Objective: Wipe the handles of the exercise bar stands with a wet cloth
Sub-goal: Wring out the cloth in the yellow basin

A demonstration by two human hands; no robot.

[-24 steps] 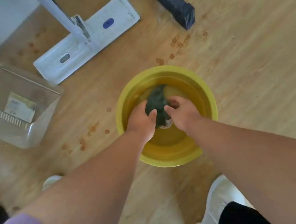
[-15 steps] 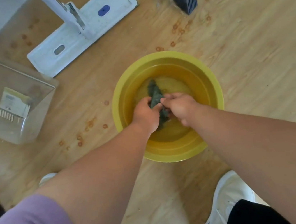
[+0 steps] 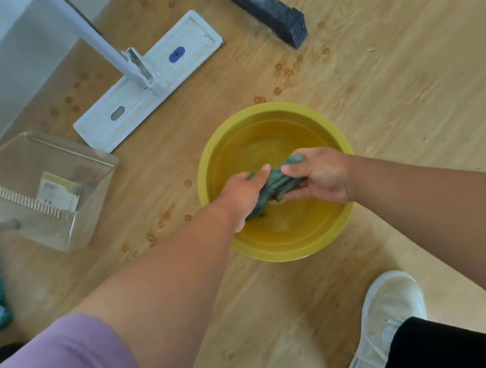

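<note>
Both hands grip the twisted green cloth (image 3: 278,180) over the yellow basin (image 3: 266,112): the left hand (image 3: 244,194) clenches its 7 o'clock end, the right hand (image 3: 319,175) its 2 o'clock end. Soaked, it looks limp, heavy and slippery, so holding near both ends suits wringing. No bar stands are visible.

We've got both hands over the yellow basin (image 3: 286,249) on the wood floor. Our left hand (image 3: 244,194) and right hand (image 3: 319,175) each grip one end of the twisted green cloth (image 3: 278,182), held above the water. A white flat mop (image 3: 147,79) and a clear dustpan (image 3: 42,191) lie off to the left.
</note>
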